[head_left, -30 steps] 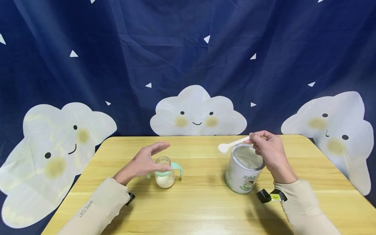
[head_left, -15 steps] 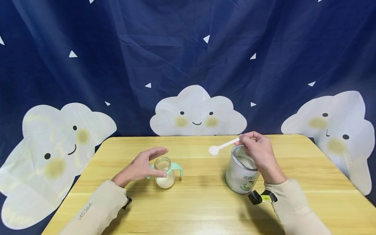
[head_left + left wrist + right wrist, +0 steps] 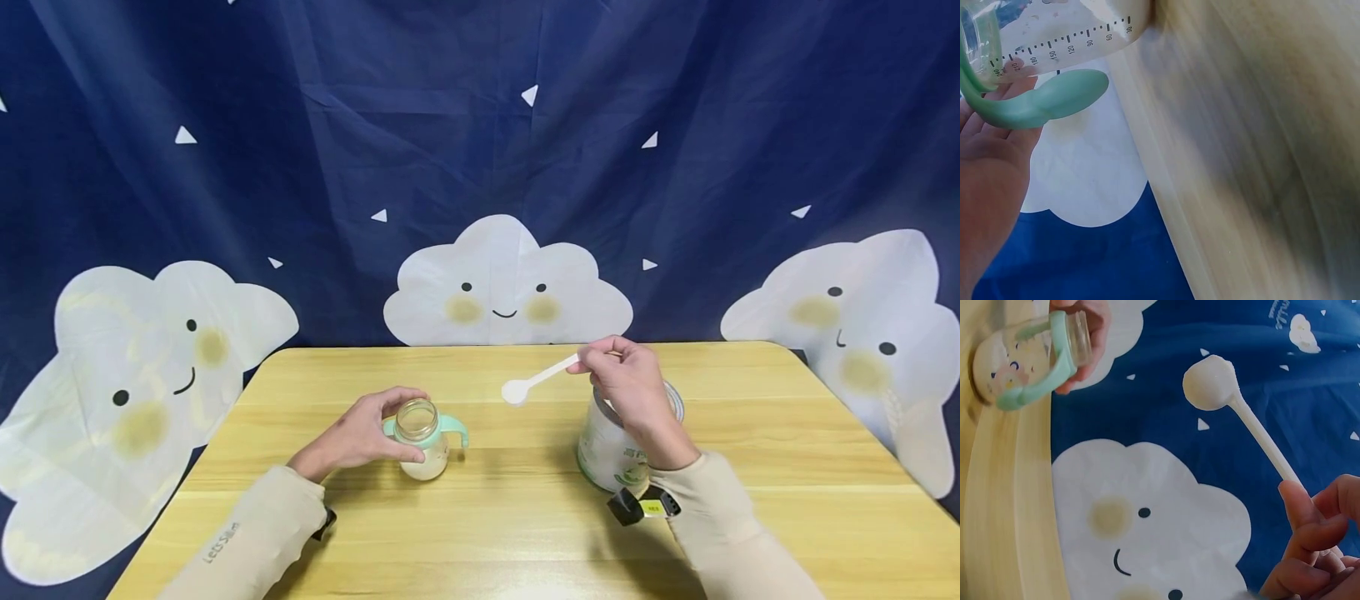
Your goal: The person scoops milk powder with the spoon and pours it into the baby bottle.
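Note:
A clear baby bottle [image 3: 424, 463] with a mint-green collar and two handles stands uncapped on the table, whitish contents in its lower part. My left hand [image 3: 363, 432] holds it round the neck, thumb in front and fingers behind. In the left wrist view a green handle [image 3: 1054, 100] and the bottle's measuring scale show close up. My right hand [image 3: 626, 379] pinches the handle end of a white measuring scoop [image 3: 516, 392], raised above the table between bottle and can. White powder [image 3: 1210, 381] fills the scoop's bowl.
Behind and below my right hand stands an open milk powder can [image 3: 609, 454], its mouth partly covered by the hand. The wooden table [image 3: 510, 533] ends at a dark blue curtain [image 3: 480, 125] printed with smiling clouds.
My right hand has carried the scoop leftward, from over the can towards the bottle. My left hand has closed in from hovering around the bottle to holding its neck.

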`<state>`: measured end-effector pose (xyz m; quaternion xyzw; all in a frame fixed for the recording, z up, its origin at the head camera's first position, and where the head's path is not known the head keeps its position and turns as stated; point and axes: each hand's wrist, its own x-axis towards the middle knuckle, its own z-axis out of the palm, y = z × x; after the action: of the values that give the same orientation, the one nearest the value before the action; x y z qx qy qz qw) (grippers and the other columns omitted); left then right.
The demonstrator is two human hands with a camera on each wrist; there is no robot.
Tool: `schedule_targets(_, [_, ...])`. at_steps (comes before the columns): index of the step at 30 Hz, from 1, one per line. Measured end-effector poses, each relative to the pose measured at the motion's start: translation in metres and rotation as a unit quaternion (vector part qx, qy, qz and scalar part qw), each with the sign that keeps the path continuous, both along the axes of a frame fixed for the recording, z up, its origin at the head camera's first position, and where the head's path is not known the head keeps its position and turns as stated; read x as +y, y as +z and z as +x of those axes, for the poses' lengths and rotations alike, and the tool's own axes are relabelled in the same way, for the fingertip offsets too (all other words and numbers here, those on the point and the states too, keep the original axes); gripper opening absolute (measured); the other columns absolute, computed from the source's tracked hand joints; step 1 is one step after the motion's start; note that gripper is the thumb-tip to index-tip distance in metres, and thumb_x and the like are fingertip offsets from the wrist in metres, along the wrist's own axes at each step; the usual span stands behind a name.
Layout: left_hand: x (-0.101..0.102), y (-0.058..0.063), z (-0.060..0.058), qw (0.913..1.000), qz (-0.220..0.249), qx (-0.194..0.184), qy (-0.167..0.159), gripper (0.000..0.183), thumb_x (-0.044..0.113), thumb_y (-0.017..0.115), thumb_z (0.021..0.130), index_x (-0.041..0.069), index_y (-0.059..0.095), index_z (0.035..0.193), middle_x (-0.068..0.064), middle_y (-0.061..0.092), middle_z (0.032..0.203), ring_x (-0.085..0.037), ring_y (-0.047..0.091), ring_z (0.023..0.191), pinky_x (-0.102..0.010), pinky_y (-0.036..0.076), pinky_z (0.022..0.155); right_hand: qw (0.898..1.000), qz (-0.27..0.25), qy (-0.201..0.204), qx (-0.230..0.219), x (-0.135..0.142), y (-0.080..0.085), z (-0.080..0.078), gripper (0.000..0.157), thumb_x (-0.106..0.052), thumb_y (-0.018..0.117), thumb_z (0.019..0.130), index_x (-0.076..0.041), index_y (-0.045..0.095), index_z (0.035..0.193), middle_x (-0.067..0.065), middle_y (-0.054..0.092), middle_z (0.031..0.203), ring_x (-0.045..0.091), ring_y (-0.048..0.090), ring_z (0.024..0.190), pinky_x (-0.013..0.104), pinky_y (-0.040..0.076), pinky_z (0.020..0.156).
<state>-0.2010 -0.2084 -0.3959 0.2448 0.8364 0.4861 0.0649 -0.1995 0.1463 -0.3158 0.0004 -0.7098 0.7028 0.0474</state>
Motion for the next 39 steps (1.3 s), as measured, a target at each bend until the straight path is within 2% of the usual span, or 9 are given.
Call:
schedule_targets(3, [0.000,-0.001,0.000,1.0000,0.004,-0.002,-0.004,0.073,0.019,0.093,0.070,0.002,0.058,0.132,-0.007,0.067,0.119,-0.026,0.061,0.114,-0.030,0.048,0.097,1.000,0.006,0.007,0.002,-0.006,0.001,0.000,0.005,-0.002,0.057,0.090,0.002,0.060,0.091,-0.006,0.068,0.063,0.001,0.030,0.044,0.015,0.024,0.042])
schedule_targets(11, [0.000,-0.004,-0.001,1.0000,0.006,-0.002,-0.005,0.063,0.019,0.092,0.071,0.004,0.062,0.125,-0.004,0.069,0.112,-0.018,0.064,0.106,-0.029,0.050,0.094,1.000,-0.010,0.027,-0.003,-0.025,0.002,-0.001,0.007,0.000,0.057,0.089,-0.003,0.063,0.085,-0.004,0.068,0.062,0.003,0.034,0.047,0.016,0.026,0.046])
schedule_targets(17, [-0.001,-0.005,-0.002,0.9998,0.007,-0.018,-0.002,0.063,0.018,0.092,0.072,0.003,0.062,0.125,-0.005,0.069,0.114,-0.023,0.064,0.109,-0.027,0.050,0.093,1.000,-0.009,0.028,-0.007,-0.037,-0.001,-0.003,0.007,-0.002,0.059,0.089,-0.003,0.061,0.083,-0.003,0.068,0.062,0.003,0.034,0.045,0.016,0.026,0.045])
schedule_targets(24, [-0.001,-0.004,-0.004,0.9990,0.021,-0.039,-0.008,0.064,0.018,0.092,0.072,0.001,0.061,0.126,-0.020,0.067,0.119,-0.039,0.060,0.115,-0.033,0.049,0.095,1.000,0.010,0.023,-0.010,-0.046,-0.008,-0.010,0.005,-0.003,0.058,0.086,0.000,0.063,0.086,-0.003,0.069,0.065,0.004,0.037,0.049,0.017,0.028,0.047])
schedule_targets(33, [-0.001,-0.006,-0.004,0.9988,0.022,-0.042,-0.009,0.064,0.018,0.092,0.072,0.003,0.061,0.126,-0.013,0.069,0.117,-0.031,0.063,0.111,-0.028,0.050,0.092,1.000,-0.002,0.019,-0.010,-0.060,-0.016,-0.017,0.004,-0.002,0.059,0.088,0.000,0.062,0.087,-0.005,0.068,0.063,0.003,0.038,0.048,0.016,0.028,0.046])
schedule_targets(39, [-0.001,-0.006,-0.004,0.9988,0.027,-0.040,-0.007,0.063,0.017,0.092,0.072,0.003,0.061,0.125,-0.013,0.069,0.117,-0.031,0.063,0.111,-0.027,0.050,0.092,1.000,-0.010,0.022,-0.010,-0.072,-0.020,-0.018,0.004,-0.002,0.060,0.087,0.001,0.063,0.087,-0.003,0.069,0.064,0.004,0.042,0.051,0.016,0.029,0.046])
